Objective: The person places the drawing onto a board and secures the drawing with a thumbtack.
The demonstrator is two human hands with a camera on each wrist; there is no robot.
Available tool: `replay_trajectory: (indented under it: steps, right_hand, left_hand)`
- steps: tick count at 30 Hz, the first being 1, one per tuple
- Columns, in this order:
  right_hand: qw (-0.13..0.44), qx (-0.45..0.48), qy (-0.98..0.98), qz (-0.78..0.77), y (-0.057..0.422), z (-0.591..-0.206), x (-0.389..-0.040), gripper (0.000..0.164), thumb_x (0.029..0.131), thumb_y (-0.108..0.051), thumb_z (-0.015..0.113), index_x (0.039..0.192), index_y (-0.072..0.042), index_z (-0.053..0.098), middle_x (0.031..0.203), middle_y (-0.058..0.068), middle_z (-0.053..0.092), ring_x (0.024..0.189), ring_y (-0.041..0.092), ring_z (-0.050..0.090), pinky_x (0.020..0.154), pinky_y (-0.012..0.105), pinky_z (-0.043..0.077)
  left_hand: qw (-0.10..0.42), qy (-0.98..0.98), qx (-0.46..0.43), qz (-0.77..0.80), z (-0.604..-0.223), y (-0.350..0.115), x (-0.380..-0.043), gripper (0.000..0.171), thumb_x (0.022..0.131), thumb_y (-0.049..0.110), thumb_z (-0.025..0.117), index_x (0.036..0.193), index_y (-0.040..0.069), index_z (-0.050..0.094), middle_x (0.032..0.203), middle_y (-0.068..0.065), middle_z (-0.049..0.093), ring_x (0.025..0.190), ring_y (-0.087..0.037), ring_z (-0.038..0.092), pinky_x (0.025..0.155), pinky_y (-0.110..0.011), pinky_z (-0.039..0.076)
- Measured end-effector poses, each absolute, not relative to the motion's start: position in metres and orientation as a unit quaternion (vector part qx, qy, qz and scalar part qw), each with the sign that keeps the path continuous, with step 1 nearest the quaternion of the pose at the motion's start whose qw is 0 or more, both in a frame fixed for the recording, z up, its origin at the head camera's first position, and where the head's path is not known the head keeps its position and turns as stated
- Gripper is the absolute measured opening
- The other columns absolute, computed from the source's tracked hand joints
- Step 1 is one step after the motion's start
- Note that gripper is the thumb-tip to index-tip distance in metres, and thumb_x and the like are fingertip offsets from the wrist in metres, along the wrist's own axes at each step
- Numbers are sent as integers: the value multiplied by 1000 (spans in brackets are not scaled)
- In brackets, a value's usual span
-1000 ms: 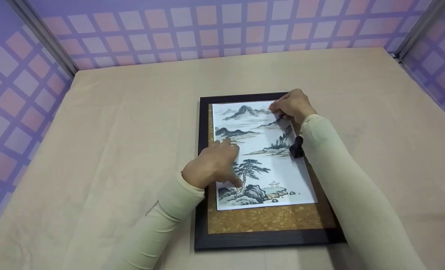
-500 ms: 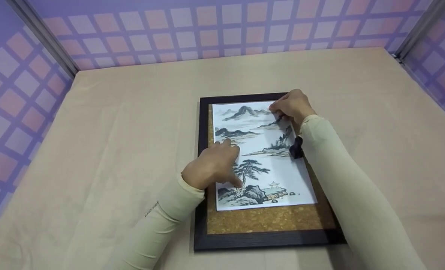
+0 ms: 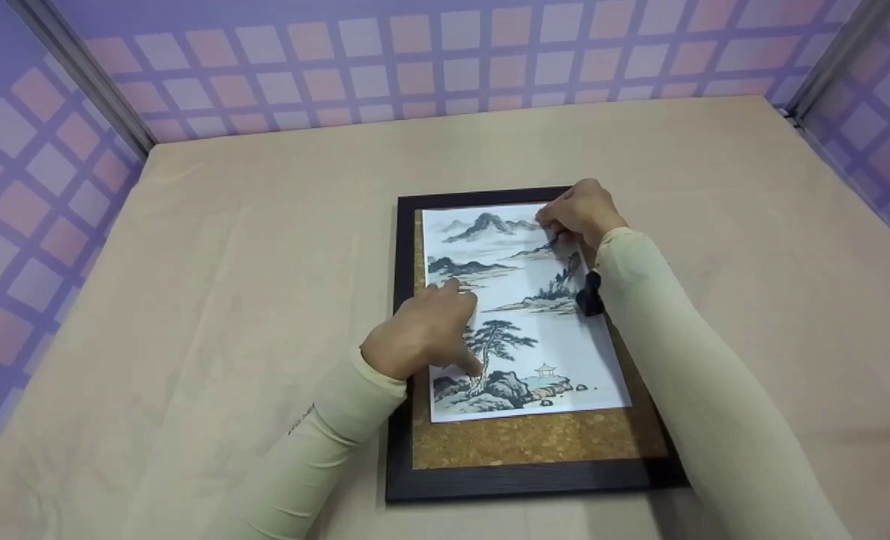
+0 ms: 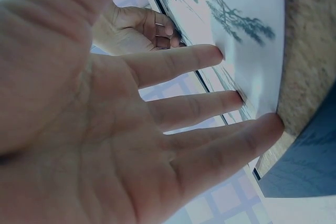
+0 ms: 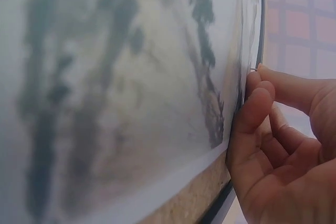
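Note:
A white sheet point(image 3: 504, 289) printed with an ink landscape of mountains, pines and a pavilion lies on a cork board point(image 3: 534, 441) in a black frame point(image 3: 534, 484). My left hand point(image 3: 426, 330) spans the sheet's left side with fingers spread and straight; in the left wrist view its fingertips point(image 4: 270, 124) rest on the paper. At the sheet's top right corner, my right hand point(image 3: 583, 210) pinches a pushpin between thumb and forefinger. Only the thin needle of the pushpin point(image 5: 254, 69) shows in the right wrist view, pointing at the paper; its head is hidden by the fingers.
The framed board lies on a beige cloth-covered table point(image 3: 265, 247). Behind the table stands a purple wall point(image 3: 385, 67) with pink and white squares, with metal posts point(image 3: 92, 75) at the corners. A black device point(image 3: 589, 294) sits at the right wrist, over the sheet's right edge.
Both hands keep their places on the sheet. The whole view has shifted very slightly; nothing is taken up or let go.

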State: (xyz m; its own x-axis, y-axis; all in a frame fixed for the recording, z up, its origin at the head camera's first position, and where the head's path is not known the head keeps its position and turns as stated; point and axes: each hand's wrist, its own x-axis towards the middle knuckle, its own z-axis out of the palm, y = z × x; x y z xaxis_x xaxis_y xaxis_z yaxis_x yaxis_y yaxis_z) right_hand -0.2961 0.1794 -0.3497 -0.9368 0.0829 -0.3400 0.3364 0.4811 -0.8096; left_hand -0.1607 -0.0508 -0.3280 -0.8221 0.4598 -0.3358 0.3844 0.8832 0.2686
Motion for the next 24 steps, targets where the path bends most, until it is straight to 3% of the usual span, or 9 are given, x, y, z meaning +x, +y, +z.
replay_trajectory:
  steps: [24]
  right_hand:
    - [130,116,864,-473,181,-350,-302,17,93,-12,74,101,3,75,67,0,68,56,10,60,55,22,51]
  left_hand:
    - [207,946,225,104,-326,-52,-160,48,76,35,92,89,9,54,125,-16,58,104,-36,54,85,-48,48]
